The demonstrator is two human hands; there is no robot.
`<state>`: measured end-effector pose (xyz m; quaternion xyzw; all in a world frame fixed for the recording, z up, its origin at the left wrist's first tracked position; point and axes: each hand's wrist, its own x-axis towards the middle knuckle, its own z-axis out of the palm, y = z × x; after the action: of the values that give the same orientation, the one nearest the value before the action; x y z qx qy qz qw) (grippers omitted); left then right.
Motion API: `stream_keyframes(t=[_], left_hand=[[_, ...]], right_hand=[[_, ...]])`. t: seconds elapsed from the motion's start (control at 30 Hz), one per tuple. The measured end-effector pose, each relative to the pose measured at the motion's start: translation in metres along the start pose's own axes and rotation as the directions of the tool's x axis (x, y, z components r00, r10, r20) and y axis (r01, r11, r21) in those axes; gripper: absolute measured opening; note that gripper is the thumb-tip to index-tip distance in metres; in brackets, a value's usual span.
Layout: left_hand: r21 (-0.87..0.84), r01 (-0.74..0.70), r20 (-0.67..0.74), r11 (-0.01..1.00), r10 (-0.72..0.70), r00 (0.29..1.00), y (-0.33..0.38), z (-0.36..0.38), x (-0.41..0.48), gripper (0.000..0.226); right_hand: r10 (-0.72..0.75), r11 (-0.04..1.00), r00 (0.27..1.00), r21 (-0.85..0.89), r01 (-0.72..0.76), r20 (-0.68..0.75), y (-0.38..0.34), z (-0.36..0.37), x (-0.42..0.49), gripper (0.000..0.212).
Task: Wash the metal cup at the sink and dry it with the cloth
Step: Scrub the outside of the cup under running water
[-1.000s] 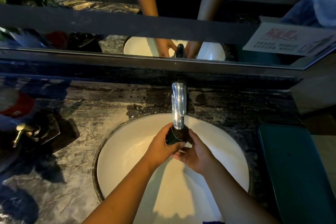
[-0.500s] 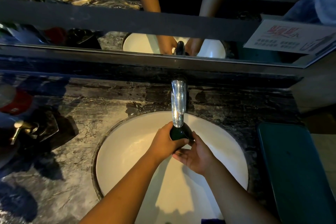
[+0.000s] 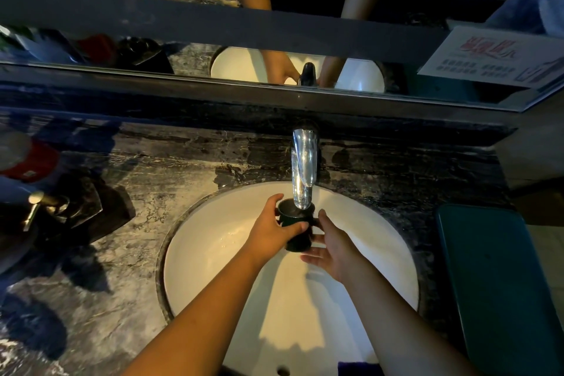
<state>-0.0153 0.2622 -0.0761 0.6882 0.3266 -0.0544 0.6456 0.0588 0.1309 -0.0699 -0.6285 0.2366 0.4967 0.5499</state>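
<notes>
faucet (image 3: 303,168) above cup (image 3: 296,230), hands (image 3: 268,230) around

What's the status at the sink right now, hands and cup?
Left hand gripping the dark cup, upright under the faucet. Right hand open at cup's side, near its base. Over the white basin; nothing in the way.

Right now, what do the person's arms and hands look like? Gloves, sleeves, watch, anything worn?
Both forearms are bare up to the frame edge: no sleeves in view. The left hand and right hand are bare too: no gloves, and no rings, watch or bands show on the fingers or wrists. No markings visible. The mirror shows a dark top with short sleeves.
</notes>
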Motion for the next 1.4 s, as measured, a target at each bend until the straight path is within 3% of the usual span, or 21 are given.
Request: stream_keyframes(t=[0.13, 0.23, 0.37, 0.6, 0.7, 0.8, 0.93, 1.03, 1.17, 1.27, 1.4], left_hand=[[-0.241, 0.119, 0.005, 0.963, -0.121, 0.993, 0.0, -0.003, -0.005, 0.078], [-0.349, 0.158, -0.004, 0.924, -0.17, 0.985, 0.003, -0.004, -0.007, 0.071], [-0.412, 0.175, -0.012, 0.894, -0.197, 0.98, 0.005, -0.007, -0.006, 0.049], [-0.446, 0.156, -0.049, 0.881, -0.198, 0.979, 0.007, -0.011, -0.003, 0.043], [-0.467, 0.136, -0.073, 0.874, -0.192, 0.979, 0.004, -0.011, -0.004, 0.046], [-0.412, 0.071, -0.109, 0.909, -0.126, 0.986, 0.0, -0.012, -0.005, 0.049], [-0.332, 0.001, -0.158, 0.943, -0.057, 0.986, -0.003, -0.011, -0.007, 0.054], [-0.324, -0.01, -0.225, 0.946, -0.067, 0.972, 0.001, -0.013, -0.008, 0.056], [-0.304, -0.038, -0.215, 0.952, -0.03, 0.976, 0.006, -0.018, -0.009, 0.05], [-0.288, -0.032, -0.194, 0.957, -0.025, 0.981, 0.007, -0.02, -0.012, 0.048], [-0.361, -0.01, -0.183, 0.932, -0.061, 0.981, 0.003, -0.017, -0.018, 0.051]], right_hand=[[-0.096, 0.986, 0.995, -0.14, 0.095, -0.004, -0.002, 0.002, 0.001, 0.031], [-0.18, 0.974, 0.984, -0.136, 0.18, 0.016, -0.001, 0.008, 0.001, 0.026], [-0.34, 0.925, 0.94, -0.177, 0.337, 0.014, 0.0, 0.015, -0.001, 0.027], [-0.525, 0.786, 0.846, -0.331, 0.522, 0.087, -0.001, 0.022, -0.002, 0.03], [-0.496, 0.82, 0.867, -0.299, 0.488, 0.055, -0.005, 0.025, 0.002, 0.027], [-0.297, 0.955, 0.954, -0.031, 0.296, -0.033, -0.006, 0.026, 0.012, 0.027], [-0.152, 0.963, 0.988, 0.228, 0.143, 0.021, -0.002, 0.025, 0.015, 0.03], [-0.157, 0.954, 0.988, 0.259, 0.152, 0.0, 0.005, 0.028, 0.011, 0.024], [-0.19, 0.937, 0.982, 0.296, 0.183, -0.006, 0.003, 0.029, 0.006, 0.022], [-0.151, 0.921, 0.988, 0.368, 0.132, 0.025, -0.004, 0.031, 0.004, 0.032], [-0.132, 0.95, 0.991, 0.285, 0.124, 0.009, -0.009, 0.035, 0.009, 0.033]])
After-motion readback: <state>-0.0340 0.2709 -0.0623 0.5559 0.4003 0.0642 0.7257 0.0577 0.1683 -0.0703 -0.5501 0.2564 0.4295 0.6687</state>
